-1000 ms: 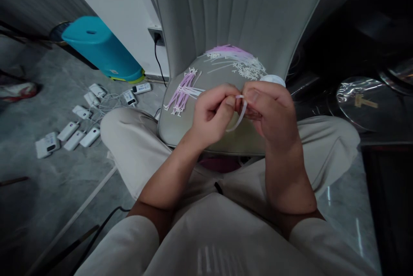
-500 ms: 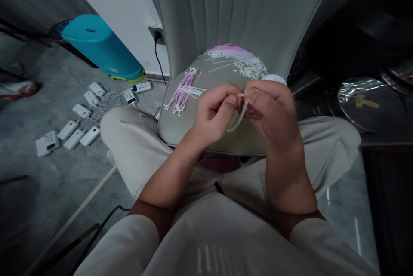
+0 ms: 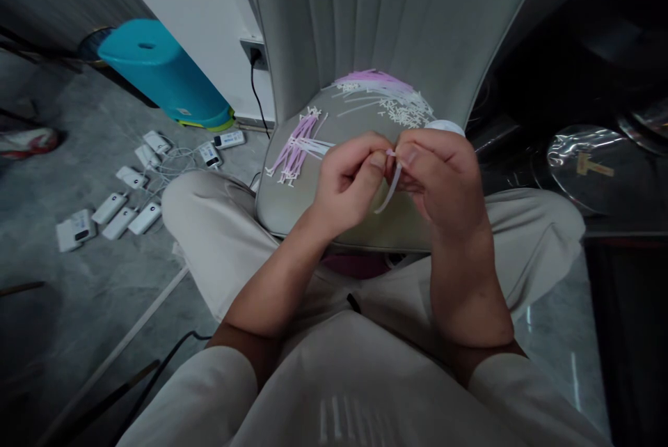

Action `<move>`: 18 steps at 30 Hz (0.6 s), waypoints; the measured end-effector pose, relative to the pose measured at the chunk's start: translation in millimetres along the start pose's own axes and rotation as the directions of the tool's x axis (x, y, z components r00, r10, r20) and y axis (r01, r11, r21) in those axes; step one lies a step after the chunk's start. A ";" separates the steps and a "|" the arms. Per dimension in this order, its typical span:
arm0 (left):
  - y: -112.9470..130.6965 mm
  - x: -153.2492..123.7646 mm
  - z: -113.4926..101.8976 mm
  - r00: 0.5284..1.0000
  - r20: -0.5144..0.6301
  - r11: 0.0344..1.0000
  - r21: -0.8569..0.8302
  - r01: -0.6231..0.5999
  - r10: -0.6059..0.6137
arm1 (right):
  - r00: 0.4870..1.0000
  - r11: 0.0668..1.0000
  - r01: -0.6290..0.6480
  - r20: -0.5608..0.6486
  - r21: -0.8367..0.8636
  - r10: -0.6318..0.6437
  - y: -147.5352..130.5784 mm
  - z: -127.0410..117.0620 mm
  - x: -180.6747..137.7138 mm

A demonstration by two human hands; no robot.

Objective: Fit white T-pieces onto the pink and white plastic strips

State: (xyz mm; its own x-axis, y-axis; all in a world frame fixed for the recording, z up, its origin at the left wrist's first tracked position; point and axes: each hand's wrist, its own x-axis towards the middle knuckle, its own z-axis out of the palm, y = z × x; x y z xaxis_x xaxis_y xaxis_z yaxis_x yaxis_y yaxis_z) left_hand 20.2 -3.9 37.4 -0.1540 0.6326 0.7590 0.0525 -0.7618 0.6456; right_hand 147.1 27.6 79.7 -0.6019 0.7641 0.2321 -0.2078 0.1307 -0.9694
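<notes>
Both hands meet over the front of a grey chair seat (image 3: 292, 214). My left hand (image 3: 351, 179) is closed, pinching one end of a thin, pale pinkish plastic strip (image 3: 390, 191) between thumb and forefinger. My right hand (image 3: 441, 172) is closed on the same strip close by, its fingertips almost touching the left ones. The strip's loose part curves down below the fingertips. Left of my hands, a bundle of pink strips (image 3: 298, 147) with white ends lies on the seat, crossed by several white strips (image 3: 316, 147).
Farther back on the seat are loose pink strips (image 3: 373, 76) and a heap of small white pieces (image 3: 404, 113). A round white object (image 3: 446, 127) sits partly behind my right hand. On the floor at left are white power banks (image 3: 109, 208) with cables and a blue bin (image 3: 161, 71).
The strip's loop between my fingertips has drawn tighter, and its hanging part has swung slightly right and looks straighter. Both hands stay almost in place.
</notes>
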 end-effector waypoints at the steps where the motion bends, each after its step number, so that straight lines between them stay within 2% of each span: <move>1: -0.1 -0.2 0.0 1.000 0.001 1.000 0.002 0.002 -0.002 | 1.000 1.000 -0.003 -0.004 0.010 0.003 0.3 0.5 -0.1; 5: -2.2 -1.7 -0.1 1.000 0.000 1.000 -0.021 0.021 -0.021 | 1.000 0.998 -0.014 -0.021 0.066 0.015 1.8 2.5 -0.4; 9: -3.7 -1.3 -0.9 1.000 0.020 0.999 -0.043 -0.014 0.015 | 1.000 0.992 -0.004 -0.001 0.127 0.005 1.5 3.4 -1.4; 18: 3.3 0.9 -0.7 1.000 0.014 0.999 0.033 -0.016 0.016 | 0.999 0.993 0.030 0.027 0.115 -0.033 -0.2 -0.3 -2.9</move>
State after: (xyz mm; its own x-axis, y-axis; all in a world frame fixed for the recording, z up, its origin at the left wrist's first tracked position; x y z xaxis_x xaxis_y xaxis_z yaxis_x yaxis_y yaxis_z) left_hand 19.5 -5.9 40.2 -0.1394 0.6223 0.7703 0.0877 -0.7671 0.6356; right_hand 149.1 25.5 79.2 -0.6149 0.7423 0.2662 -0.3128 0.0802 -0.9464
